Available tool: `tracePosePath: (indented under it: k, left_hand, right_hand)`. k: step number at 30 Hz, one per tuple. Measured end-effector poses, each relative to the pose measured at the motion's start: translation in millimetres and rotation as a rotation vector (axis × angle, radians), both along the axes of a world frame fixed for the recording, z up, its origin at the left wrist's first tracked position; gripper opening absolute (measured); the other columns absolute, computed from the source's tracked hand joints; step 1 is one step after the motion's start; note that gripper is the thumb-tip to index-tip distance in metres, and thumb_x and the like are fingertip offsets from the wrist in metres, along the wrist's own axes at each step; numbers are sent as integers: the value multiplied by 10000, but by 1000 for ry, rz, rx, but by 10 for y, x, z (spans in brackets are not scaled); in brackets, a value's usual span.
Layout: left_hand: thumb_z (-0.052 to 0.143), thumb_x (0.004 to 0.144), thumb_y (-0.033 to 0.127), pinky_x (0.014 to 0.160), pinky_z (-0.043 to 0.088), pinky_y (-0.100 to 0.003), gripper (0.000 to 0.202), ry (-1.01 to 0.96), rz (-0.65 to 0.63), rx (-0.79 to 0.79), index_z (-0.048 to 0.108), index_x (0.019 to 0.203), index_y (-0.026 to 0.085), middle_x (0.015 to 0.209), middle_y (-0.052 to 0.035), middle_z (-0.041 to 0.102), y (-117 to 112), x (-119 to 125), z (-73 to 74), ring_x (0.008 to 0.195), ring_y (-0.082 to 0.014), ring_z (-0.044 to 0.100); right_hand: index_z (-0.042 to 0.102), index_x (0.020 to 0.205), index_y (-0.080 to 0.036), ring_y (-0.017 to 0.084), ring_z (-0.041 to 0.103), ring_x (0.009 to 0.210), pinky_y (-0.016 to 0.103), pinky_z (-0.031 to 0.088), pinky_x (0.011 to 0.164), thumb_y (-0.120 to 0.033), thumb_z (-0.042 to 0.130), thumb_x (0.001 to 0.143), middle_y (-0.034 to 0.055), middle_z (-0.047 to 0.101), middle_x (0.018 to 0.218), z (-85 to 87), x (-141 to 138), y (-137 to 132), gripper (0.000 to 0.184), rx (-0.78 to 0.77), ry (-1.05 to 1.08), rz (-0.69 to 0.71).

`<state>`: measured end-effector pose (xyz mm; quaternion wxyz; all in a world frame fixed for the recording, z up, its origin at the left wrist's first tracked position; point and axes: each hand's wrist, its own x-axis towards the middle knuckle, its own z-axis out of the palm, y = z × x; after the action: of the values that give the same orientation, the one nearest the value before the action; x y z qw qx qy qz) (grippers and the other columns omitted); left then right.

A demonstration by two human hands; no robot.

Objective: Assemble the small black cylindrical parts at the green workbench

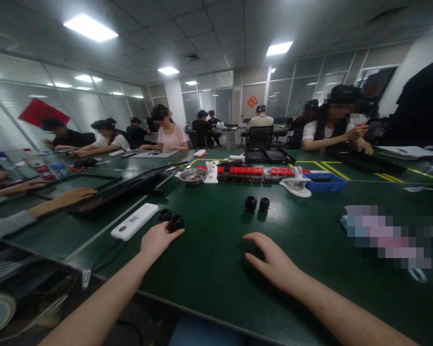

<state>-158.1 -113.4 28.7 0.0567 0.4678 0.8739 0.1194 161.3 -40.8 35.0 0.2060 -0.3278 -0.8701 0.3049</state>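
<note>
My left hand (158,240) is closed around a glossy black round piece (176,223), thumb at its near side; whether the piece still rests on the table cannot be told. A second black round piece (165,215) sits just beyond my fingers. Over the table to the right, my right hand (270,262) is open, thumb and fingers apart with nothing between them. Farther forward stand two more black pieces side by side, a left one (250,203) and a right one (264,204), with what look like hollow tops. Their exact kind is unclear.
A white power bank-like box (135,222) with a cable lies left of my left hand. Ahead are a metal bowl (192,177), red strips (247,170), white clamp-like stands (296,182) and a blue tray (325,182). A neighbour's hand (67,199) reaches in from the left.
</note>
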Motion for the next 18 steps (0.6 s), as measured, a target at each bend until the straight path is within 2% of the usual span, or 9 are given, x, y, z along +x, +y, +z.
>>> tracePosePath:
  k: [7,13,18]
  left_hand:
    - [439,664,704,499,373,-252,586,38,-29,22,589,926,202,758,-48,646,-102,-40,-22,766,-251,607]
    - [440,679,685,486,378,-243,563,-6,-45,16,580,921,197,781,-45,644,-65,-69,-3,758,-240,606]
    - [412,685,701,475,352,-238,587,47,-56,24,576,928,192,752,-48,638,-28,-69,-37,727,-237,604]
  right_hand:
    - [512,1110,-163,221,505,1045,381,405,919,-271,512,786,89,542,1125,-56,2,39,341,21,0,2]
    - [522,1101,-180,217,524,1019,382,423,897,-276,520,788,79,553,1109,-61,-1,60,327,2,-7,5]
    - [518,1106,-158,208,534,998,366,433,885,-259,521,784,88,552,1100,-70,-3,74,338,-3,-3,8]
